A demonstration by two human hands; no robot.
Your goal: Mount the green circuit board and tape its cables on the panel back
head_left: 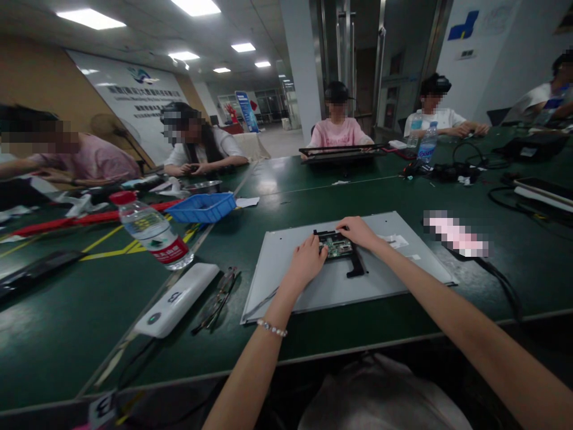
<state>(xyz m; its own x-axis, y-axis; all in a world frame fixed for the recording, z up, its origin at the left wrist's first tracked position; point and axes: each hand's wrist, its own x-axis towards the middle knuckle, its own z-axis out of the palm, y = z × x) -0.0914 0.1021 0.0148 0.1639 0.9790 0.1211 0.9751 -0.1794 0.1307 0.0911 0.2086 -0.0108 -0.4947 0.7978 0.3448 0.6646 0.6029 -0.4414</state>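
Observation:
A flat grey metal panel [286, 292] lies on the green table in front of me. On it sits a green circuit board [336, 249] in a black plastic frame [357, 266], with one arm of the frame reaching toward me. My left hand [307, 261] grips the left edge of the frame, fingers bent over it. At the far right corner my right hand [357, 232] is closed, thumb and fingers pressed together on the frame's edge. Fingertips of both hands partly hide the frame. Whitish labels [398, 241] show on the panel to the right of my right hand.
Left of the panel are eyeglasses [218, 301], a white power bank [179, 301], a water bottle [152, 233] and a blue tray [201, 207]. A phone-like item [456, 236], blurred out, with a black cable [501, 283] lies right. Several people sit around the table.

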